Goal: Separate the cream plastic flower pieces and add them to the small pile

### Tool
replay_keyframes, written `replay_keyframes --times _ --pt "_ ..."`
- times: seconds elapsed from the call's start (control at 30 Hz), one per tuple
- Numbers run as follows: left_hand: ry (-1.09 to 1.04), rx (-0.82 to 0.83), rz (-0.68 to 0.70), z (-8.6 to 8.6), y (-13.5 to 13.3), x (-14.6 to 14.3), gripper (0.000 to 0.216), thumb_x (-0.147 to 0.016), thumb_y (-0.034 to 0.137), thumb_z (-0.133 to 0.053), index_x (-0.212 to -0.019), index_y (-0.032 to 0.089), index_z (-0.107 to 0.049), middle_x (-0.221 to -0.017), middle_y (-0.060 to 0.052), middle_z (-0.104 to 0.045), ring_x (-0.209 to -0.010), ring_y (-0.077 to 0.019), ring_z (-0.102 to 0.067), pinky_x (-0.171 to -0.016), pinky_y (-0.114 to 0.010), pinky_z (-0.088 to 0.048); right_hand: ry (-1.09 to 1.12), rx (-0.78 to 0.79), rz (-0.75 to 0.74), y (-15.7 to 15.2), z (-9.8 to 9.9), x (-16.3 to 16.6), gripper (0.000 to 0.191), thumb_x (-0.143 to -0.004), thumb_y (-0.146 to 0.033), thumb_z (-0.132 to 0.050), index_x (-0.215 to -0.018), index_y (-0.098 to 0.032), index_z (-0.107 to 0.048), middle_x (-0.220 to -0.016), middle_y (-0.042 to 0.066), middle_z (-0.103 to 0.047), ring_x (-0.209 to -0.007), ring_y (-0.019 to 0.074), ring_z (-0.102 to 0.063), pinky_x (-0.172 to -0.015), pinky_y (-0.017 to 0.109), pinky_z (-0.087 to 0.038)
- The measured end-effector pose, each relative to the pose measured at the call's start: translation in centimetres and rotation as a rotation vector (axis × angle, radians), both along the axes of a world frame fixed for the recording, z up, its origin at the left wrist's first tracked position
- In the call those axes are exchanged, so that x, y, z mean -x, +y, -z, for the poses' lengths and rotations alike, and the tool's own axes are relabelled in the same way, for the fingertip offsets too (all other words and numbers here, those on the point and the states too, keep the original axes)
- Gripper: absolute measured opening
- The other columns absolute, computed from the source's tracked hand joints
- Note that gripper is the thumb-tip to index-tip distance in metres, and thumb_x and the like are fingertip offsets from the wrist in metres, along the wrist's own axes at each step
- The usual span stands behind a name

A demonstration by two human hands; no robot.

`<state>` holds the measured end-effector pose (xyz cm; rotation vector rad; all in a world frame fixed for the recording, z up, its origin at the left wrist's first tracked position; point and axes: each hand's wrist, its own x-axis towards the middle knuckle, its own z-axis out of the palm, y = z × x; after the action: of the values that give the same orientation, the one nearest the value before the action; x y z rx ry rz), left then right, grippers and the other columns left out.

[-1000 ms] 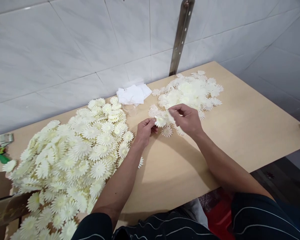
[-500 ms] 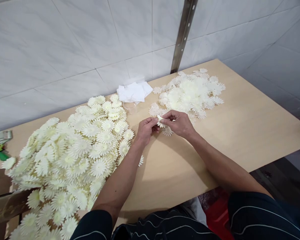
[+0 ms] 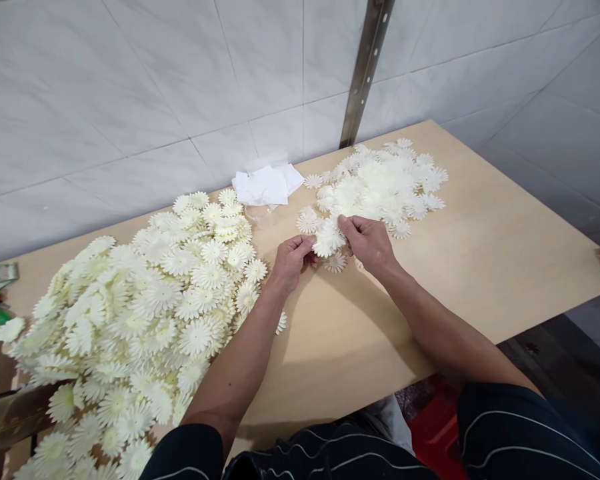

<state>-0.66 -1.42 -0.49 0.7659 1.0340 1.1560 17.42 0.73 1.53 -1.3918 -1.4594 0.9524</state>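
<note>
A hand could pass over the bare right side of the table (image 3: 490, 233). The large flower heap (image 3: 145, 300) blocks the left, while the smaller pile (image 3: 380, 183) (ragged at its edges) obstructs the far middle, before the metal post (image 3: 363, 80).

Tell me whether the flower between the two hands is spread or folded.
Spread. The flower shows its petals fanned out between the left hand and the right hand.
</note>
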Motion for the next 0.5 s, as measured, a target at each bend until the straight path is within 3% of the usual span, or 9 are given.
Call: replay_keyframes --times 0.2,0.5 --pt "-0.021 0.018 -0.017 -0.2 0.1 0.2 0.046 -0.067 0.053 -0.098 -0.073 0.017 -0.071 -0.062 -0.001 -0.063 -0.054 -0.0114 -0.056 -0.051 -0.026 -0.045 0.320 0.178 0.061 1.4 0.3 -0.2 0.074 -0.076 -0.090 -0.082 -0.060 -0.026 -0.049 -0.051 -0.005 -0.039 -0.044 0.0101 -0.035 -0.037 0.026 -0.033" --pt "-0.050 0.041 -0.087 -0.2 0.1 0.2 0.031 -0.068 0.039 -0.086 -0.074 0.019 -0.063 -0.066 -0.002 -0.068 -0.055 -0.0133 -0.061 -0.052 -0.024 -0.047 0.402 0.229 -0.002 0.9 0.1 0.6 0.075 -0.072 -0.091 -0.084 -0.063 -0.025 -0.050 -0.052 -0.007 -0.036 -0.044 0.0090 -0.034 -0.037 0.025 -0.034"
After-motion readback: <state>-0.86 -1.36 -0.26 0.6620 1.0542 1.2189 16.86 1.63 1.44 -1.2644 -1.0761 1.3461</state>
